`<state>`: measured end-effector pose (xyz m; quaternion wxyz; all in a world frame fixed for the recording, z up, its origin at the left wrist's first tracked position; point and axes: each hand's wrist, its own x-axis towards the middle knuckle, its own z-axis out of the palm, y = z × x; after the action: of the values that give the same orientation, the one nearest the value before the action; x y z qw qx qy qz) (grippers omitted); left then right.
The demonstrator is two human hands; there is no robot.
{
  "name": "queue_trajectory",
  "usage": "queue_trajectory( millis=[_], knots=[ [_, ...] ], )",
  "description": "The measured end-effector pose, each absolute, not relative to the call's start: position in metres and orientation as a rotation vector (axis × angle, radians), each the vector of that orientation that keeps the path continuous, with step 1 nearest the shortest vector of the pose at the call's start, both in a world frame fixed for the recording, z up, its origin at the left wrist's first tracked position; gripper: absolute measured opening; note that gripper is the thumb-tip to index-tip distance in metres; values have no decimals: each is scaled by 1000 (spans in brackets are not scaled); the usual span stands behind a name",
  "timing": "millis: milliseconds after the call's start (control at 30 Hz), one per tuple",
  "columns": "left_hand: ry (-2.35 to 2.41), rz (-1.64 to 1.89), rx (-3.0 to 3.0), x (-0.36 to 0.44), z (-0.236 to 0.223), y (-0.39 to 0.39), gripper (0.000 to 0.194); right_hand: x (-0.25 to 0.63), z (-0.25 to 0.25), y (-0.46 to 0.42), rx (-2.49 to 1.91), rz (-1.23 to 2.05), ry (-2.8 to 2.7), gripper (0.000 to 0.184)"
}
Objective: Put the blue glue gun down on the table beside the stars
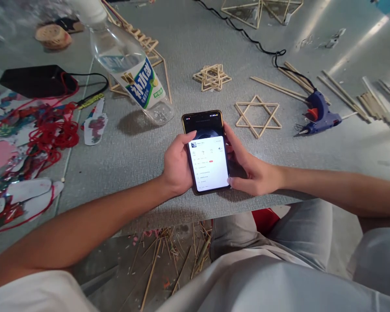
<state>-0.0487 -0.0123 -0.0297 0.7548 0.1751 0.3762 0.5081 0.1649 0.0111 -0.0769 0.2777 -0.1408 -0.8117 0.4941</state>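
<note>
A smartphone (pixel 209 160) with a lit screen lies between my hands near the table's front edge, showing a white menu list under a dark strip. My left hand (pixel 179 164) grips its left side, thumb on the upper left edge of the screen. Along the right side is my right hand (pixel 251 169), its index finger at the upper edge and its thumb at the lower right of the screen. Behind the phone stand a small layered star of sticks (pixel 212 77) and a flat six-pointed stick star (pixel 258 116).
A clear plastic bottle (pixel 130 65) stands at the left, before a larger stick frame (pixel 167 82). A blue glue gun (pixel 323 112) and loose sticks (pixel 344 96) lie right. Red cord (pixel 60 134), paper cutouts and a black box (pixel 37 81) fill the left. Stick scraps (pixel 154 268) litter the floor.
</note>
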Motion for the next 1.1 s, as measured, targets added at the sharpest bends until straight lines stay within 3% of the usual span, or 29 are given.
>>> queue_trajectory(
  millis=[333, 467, 667, 1100],
  knots=[
    [767, 1072, 485, -52, -36, -11, 46, 158, -77, 7, -505, 1517, -1938, 123],
    [786, 1074, 521, -54, -39, -11, 41, 153, -71, 4, -585, 1559, -1864, 126],
    [865, 1071, 526, -56, -39, -11, 45, 151, -74, 5, -575, 1548, -1814, 108],
    [837, 1078, 491, -58, -42, -9, 41, 152, -72, 6, -577, 1532, -1828, 97]
  ],
)
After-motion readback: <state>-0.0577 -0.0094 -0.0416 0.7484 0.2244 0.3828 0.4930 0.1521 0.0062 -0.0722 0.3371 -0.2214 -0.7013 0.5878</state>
